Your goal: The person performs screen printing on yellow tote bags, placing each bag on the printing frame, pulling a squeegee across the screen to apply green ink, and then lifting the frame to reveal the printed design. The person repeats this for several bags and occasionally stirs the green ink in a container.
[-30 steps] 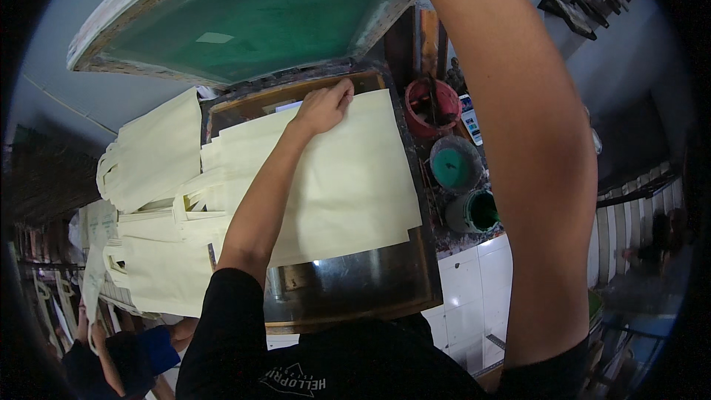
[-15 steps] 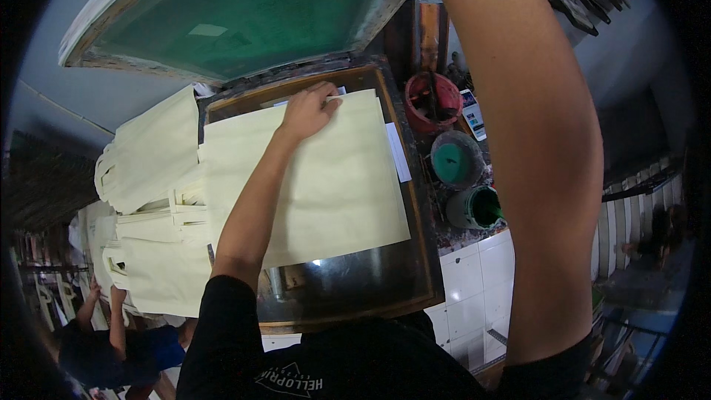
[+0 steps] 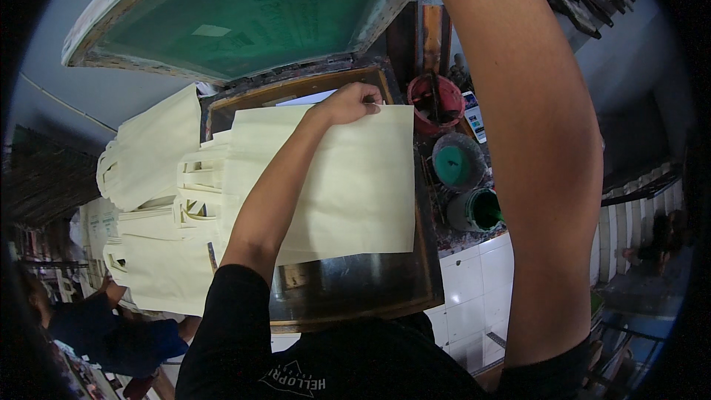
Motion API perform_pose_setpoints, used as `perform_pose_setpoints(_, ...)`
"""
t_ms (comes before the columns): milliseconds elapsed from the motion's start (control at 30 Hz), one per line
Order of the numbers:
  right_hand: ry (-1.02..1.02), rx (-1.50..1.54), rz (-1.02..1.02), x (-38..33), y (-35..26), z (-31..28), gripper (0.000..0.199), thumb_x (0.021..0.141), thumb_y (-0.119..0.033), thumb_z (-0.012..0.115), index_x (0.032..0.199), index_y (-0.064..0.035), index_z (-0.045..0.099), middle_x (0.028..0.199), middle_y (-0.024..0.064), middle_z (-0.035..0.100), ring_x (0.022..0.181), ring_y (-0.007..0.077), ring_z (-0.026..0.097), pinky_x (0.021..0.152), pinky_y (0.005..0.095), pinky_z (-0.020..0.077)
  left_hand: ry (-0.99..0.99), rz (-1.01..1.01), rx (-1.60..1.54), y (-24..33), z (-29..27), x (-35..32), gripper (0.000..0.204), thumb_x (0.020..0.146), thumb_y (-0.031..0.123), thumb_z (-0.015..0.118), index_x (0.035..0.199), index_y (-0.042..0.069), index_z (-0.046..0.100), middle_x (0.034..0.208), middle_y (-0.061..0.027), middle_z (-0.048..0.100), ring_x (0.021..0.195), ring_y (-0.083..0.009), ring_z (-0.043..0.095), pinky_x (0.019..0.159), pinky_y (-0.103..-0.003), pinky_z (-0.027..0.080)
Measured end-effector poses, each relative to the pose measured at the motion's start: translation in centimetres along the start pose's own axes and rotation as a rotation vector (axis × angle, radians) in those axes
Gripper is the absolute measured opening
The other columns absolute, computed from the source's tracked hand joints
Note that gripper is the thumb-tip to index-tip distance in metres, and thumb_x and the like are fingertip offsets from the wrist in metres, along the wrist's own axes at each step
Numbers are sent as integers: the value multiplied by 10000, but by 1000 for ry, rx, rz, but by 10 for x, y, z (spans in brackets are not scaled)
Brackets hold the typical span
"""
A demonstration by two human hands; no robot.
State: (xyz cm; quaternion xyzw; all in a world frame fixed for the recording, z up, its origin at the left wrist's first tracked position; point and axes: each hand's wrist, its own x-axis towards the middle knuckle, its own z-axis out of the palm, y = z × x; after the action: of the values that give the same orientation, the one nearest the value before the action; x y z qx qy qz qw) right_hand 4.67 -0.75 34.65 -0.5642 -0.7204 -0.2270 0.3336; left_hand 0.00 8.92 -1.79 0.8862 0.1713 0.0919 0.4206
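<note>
One cream cloth bag (image 3: 348, 178) lies flat and smooth on the dark printing board (image 3: 355, 289), its far edge pinched between the fingers of the left hand (image 3: 348, 102), which is closed on the fabric near the top right corner. The bag is plain, pale yellow-white, rectangular, with its handles pointing left toward a heap of similar bags (image 3: 148, 200) stacked beside the board. Above it a green mesh printing screen (image 3: 244, 7) in a worn wooden frame stands tilted up. The right arm (image 3: 533, 163) rises past the screen's right end and the right hand is out of sight, so whether it is open or closed cannot be told. Right of the board sit a red ink pot (image 3: 435, 100) and two green ink pots (image 3: 458, 164). White floor tiles (image 3: 474, 281) show below, and another person (image 3: 111, 333) in dark blue crouches at lower left
</note>
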Motion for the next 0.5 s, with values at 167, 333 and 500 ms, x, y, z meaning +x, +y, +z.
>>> perform_pose_setpoints(167,-37,-11,33,-1,4,-1,331,888,-301,695,929,18,776,991,247,729,948,391,707,845,440,551,-27,-103,39,6,-19,-10,129,896,128,667,970,24,651,920,-83,682,902,-196,614,829,-357,478)
perform_pose_setpoints(333,2,-28,15,4,5,5,341,891,-309,691,956,16,774,1009,241,731,963,389,705,860,440,550,-1,-133,182,-7,-31,-32,133,912,125,662,1007,34,670,955,-120,690,914,-228,633,830,-356,483)
perform_pose_setpoints(500,-20,-68,20,4,4,2,346,885,-308,698,968,21,769,1021,243,729,972,396,702,862,448,548,408,129,375,-6,-20,-56,137,876,93,667,999,43,702,1016,-151,696,930,-320,652,832,-419,500)
